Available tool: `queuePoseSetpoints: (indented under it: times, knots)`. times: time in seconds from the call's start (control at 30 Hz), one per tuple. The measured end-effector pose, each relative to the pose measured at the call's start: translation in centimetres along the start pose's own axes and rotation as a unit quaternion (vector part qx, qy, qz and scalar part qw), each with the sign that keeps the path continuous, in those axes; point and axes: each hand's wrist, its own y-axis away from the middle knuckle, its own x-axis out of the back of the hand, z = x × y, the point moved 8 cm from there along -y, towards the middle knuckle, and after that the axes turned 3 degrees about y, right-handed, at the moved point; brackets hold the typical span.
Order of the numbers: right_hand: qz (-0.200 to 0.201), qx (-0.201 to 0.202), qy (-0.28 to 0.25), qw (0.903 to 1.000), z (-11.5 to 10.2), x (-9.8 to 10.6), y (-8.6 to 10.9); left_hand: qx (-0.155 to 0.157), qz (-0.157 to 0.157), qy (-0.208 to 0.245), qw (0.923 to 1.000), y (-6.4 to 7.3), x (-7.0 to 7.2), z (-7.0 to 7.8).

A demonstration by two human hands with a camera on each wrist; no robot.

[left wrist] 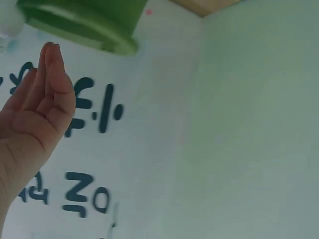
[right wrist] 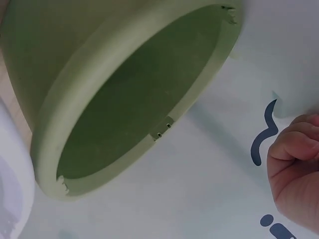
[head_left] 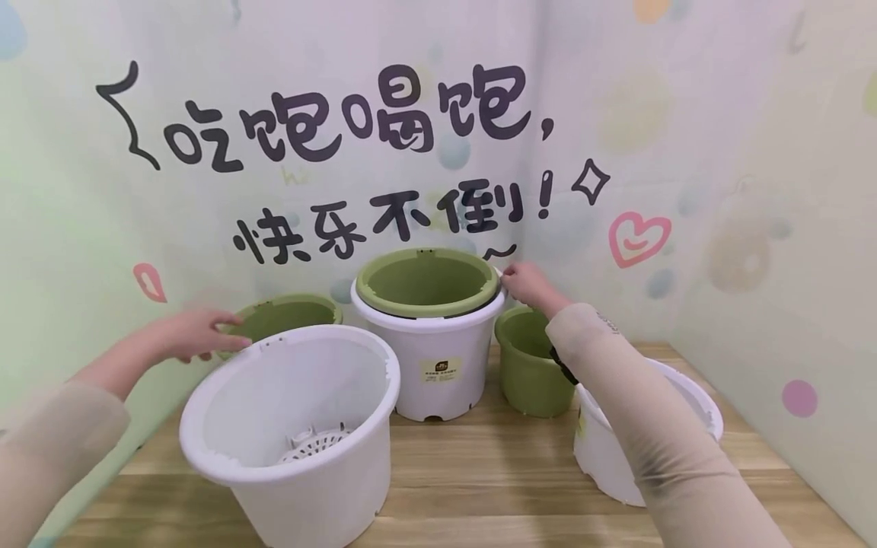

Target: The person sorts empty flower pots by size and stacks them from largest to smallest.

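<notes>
My left hand hovers with loosely bent fingers beside the rim of a green pot. In the left wrist view, the palm and fingers are close below this pot's rim. A large white pot with a slotted base overlaps it in the head view. At the back centre, another green pot sits inside a labelled white pot. My right hand pinches the right side of that white pot's rim with curled fingers. The right wrist view shows the hand curled, its fingertips partly hidden.
A smaller green pot stands under my right forearm. To its right is a low white pot, partly covered by my sleeve. Everything stands on a wood-grain tabletop before a printed backdrop.
</notes>
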Motion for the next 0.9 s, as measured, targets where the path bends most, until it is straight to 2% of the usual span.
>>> queuePoseSetpoints:
  times: [0.07, 0.13, 0.23, 0.3, 0.5, 0.9]
  knots:
    - [-0.006, -0.004, -0.007, 1.0, 0.2, -0.2, 0.0, 0.036, -0.029, 0.064, 0.9969, 0.8, -1.1, -1.9]
    - [-0.009, -0.007, -0.014, 0.9998, 0.3, -0.4, 0.0, 0.053, -0.049, 0.128, 0.9892, 1.5, -2.1, -3.0]
    - [-0.012, -0.008, -0.024, 0.9996, 0.5, -0.6, 0.0, 0.053, -0.058, 0.203, 0.9761, 2.0, -3.2, -3.7]
    - [-0.015, -0.007, -0.028, 0.9995, 0.5, -0.7, 0.0, 0.042, -0.062, 0.233, 0.9695, 2.3, -3.8, -3.6]
    - [-0.024, -0.006, -0.031, 0.9992, 0.1, -0.7, 0.1, 0.031, -0.057, 0.267, 0.9616, 2.7, -4.8, -3.2]
    - [-0.005, 0.003, -0.011, 0.9999, -0.4, -0.6, 0.2, 0.042, -0.035, 0.265, 0.9626, 2.7, -4.7, -3.1]
